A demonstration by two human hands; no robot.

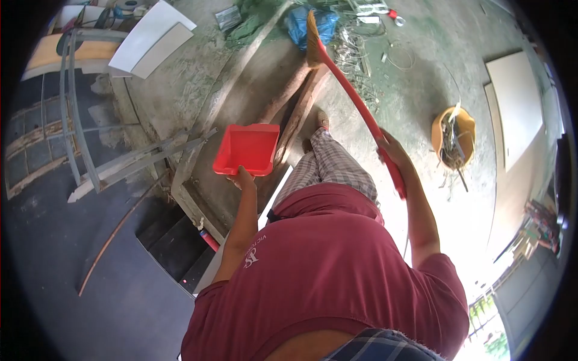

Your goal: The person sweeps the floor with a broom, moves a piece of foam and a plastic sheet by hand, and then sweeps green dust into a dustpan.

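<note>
A red dustpan [248, 149] is held out by my left hand [242, 177], whose fingers close on its near edge. My right hand [392, 150] is wrapped round the red handle of a broom [360, 103]. The handle slants up and away to a straw-coloured brush head, which is close to a blue plastic bag [322, 25] at the top. Wooden logs [288, 93] lie on the floor between the dustpan and the broom.
A yellow bucket [466, 129] with sticks and scraps stands at the right. Loose wires and debris [352, 57] lie beside the blue bag. Pale boards [516, 102] lean at the far right. Metal frames [78, 132] and white panels [158, 39] are at the left.
</note>
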